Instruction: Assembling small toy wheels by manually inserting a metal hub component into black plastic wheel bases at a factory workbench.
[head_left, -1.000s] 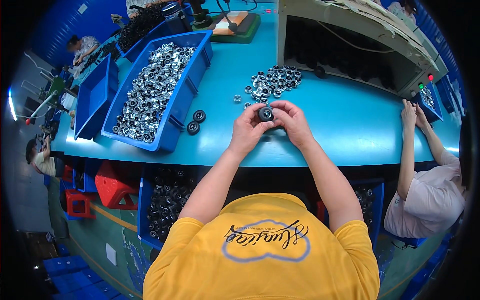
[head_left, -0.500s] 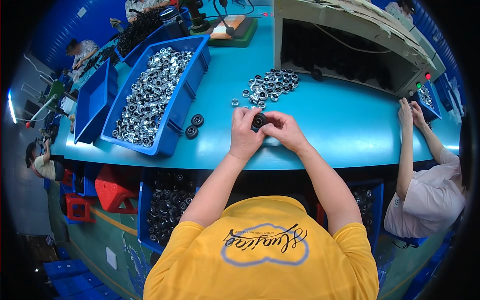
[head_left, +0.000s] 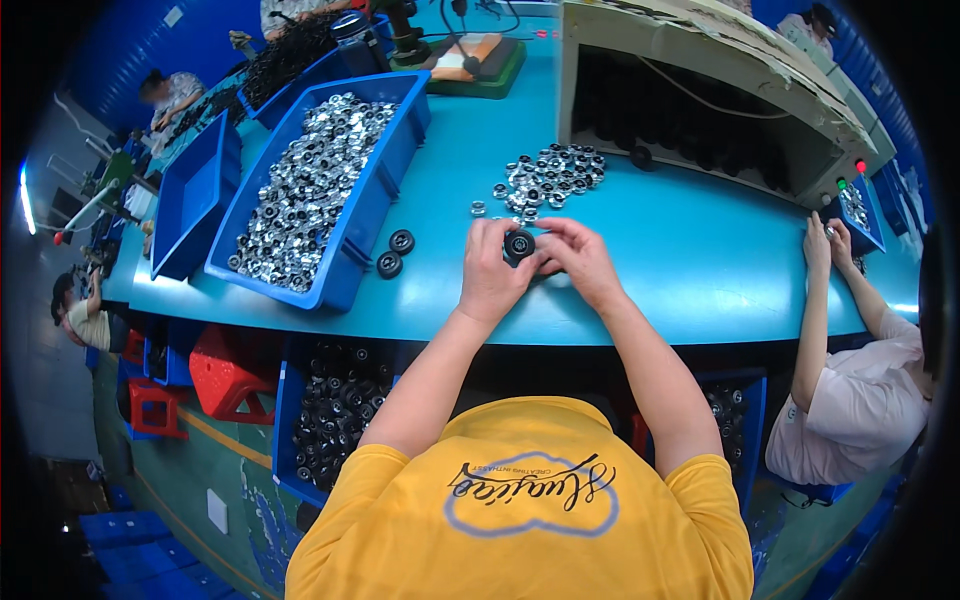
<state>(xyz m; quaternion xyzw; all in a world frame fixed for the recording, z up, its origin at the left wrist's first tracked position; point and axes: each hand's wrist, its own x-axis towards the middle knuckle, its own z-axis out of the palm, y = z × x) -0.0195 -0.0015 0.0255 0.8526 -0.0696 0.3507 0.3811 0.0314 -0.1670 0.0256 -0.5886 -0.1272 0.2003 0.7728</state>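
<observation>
Your left hand (head_left: 490,272) and right hand (head_left: 580,262) meet over the teal tabletop (head_left: 640,250), near its front edge | grip: fingers of both closed around one small black wheel (head_left: 519,244), held just above the surface | loose pile of silver rings (head_left: 545,175) just beyond | two black wheels (head_left: 394,254) beside the blue bin (head_left: 352,235) to your left

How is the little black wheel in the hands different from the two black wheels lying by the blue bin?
The black wheel is pinched between the left hand and right hand, lifted and facing the camera. The two black wheels lie flat on the teal table, untouched, beside the blue bin. All three look round, black and similar in size.
</observation>
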